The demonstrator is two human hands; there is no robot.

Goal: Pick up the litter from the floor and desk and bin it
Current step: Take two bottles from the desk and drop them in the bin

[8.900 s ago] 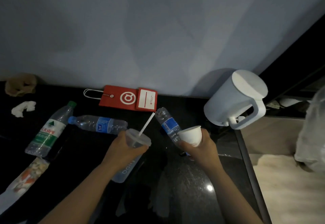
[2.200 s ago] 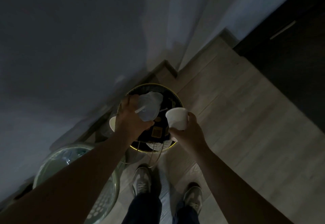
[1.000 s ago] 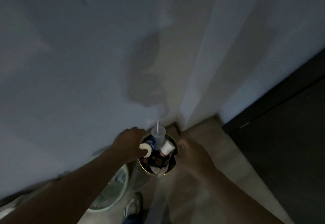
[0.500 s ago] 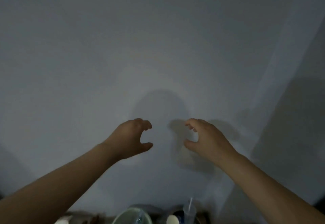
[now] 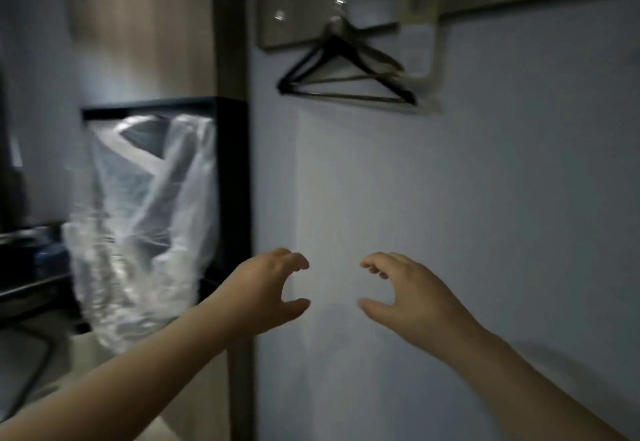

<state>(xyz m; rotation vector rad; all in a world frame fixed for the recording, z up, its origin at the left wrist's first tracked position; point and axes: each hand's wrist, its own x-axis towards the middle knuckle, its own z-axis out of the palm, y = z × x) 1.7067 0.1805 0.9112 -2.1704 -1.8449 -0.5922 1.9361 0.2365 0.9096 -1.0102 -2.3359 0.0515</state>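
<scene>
My left hand (image 5: 268, 293) and my right hand (image 5: 408, 296) are held up side by side in front of a pale wall, about chest height. Both are empty, with fingers and thumbs loosely curved toward each other. No litter and no bin are in view; the camera faces the wall rather than the floor or desk.
A clear plastic bag (image 5: 145, 218) hangs at the left in front of a black frame (image 5: 232, 177). Black coat hangers (image 5: 346, 73) hang from a hook rail (image 5: 381, 0) high on the wall. A dark shelf edge (image 5: 31, 267) shows at far left.
Both cups went from my hands into the bin about a second ago. Since then the view has swung up and left off the bin, and my hands stay empty.
</scene>
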